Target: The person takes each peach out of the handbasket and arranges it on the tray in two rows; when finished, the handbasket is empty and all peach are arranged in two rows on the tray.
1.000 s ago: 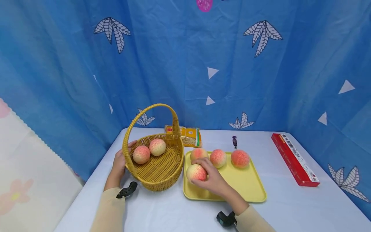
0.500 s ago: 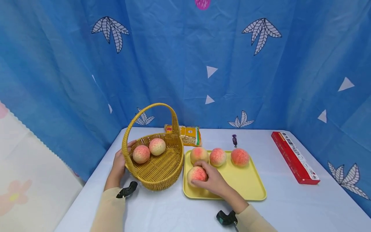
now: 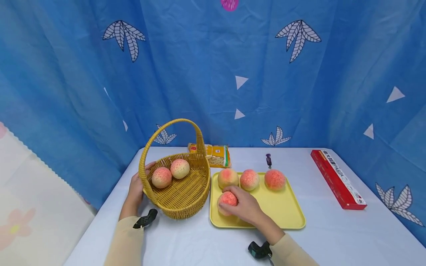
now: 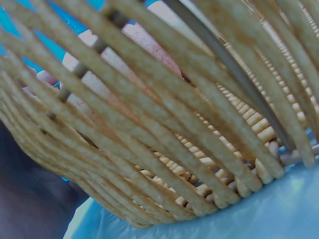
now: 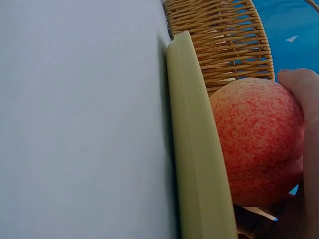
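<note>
My right hand (image 3: 245, 206) grips a red-and-cream peach (image 3: 227, 203) over the near left part of the yellow tray (image 3: 279, 216). In the right wrist view the peach (image 5: 259, 139) shows its red side, with a finger along it and the tray wall (image 5: 197, 144) in front. On the left, my left hand (image 3: 135, 187) holds the side of a wicker basket (image 3: 181, 199), fingertips at its rim. Two peaches (image 3: 180, 169) lie inside the basket. Woven strands (image 4: 149, 124) fill the left wrist view and partly hide the fruit behind them.
Three more peaches (image 3: 249, 180) sit along the tray's far side. Behind the basket lies an orange pasta bag (image 3: 217, 155). A small purple-wrapped candy (image 3: 268, 160) is beyond the tray, and a long red box (image 3: 337, 179) lies at the right. A blue curtain (image 3: 213, 74) hangs behind the table.
The peach in my right hand has turned, so more of its red side faces up, and it sits slightly lower over the tray. My left hand and the basket stay in place.
</note>
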The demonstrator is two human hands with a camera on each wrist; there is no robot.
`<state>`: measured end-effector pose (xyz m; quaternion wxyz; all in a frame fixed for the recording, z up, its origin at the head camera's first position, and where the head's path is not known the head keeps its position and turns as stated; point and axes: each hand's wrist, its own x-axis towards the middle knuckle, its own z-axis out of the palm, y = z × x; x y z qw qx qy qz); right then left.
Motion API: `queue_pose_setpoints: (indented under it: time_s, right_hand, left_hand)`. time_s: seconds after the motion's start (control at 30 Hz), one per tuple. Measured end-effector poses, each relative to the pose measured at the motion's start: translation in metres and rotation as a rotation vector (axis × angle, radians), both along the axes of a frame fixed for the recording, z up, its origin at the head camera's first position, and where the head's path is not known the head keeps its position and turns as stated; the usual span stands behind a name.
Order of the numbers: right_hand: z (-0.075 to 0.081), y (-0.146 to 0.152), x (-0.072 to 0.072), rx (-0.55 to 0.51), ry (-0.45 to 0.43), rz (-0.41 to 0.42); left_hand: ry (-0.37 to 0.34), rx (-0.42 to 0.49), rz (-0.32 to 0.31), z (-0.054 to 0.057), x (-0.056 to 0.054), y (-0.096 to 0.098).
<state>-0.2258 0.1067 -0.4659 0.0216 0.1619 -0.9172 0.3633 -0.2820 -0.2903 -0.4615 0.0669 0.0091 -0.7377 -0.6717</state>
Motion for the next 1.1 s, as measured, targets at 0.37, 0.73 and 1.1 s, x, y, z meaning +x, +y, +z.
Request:
queue_pose_setpoints:
  time_s: [0.37, 0.73, 1.1]
  right_hand:
    - [0.0013, -0.0011, 0.0005, 0.044, -0.053, -0.027]
    - [-0.0015, 0.0013, 0.0006, -0.117, -0.062, 0.168]
    - [-0.0023, 0.0009, 0.0004, -0.169, -0.065, 0.206]
  left_hand:
    - [0.0, -0.008, 0.001, -0.0045, -0.0049, -0.002]
    - [-0.013, 0.001, 0.004, -0.0031, -0.0027, -0.0009]
    - [-0.009, -0.011, 0.009, -0.0033, -0.0027, -0.0002]
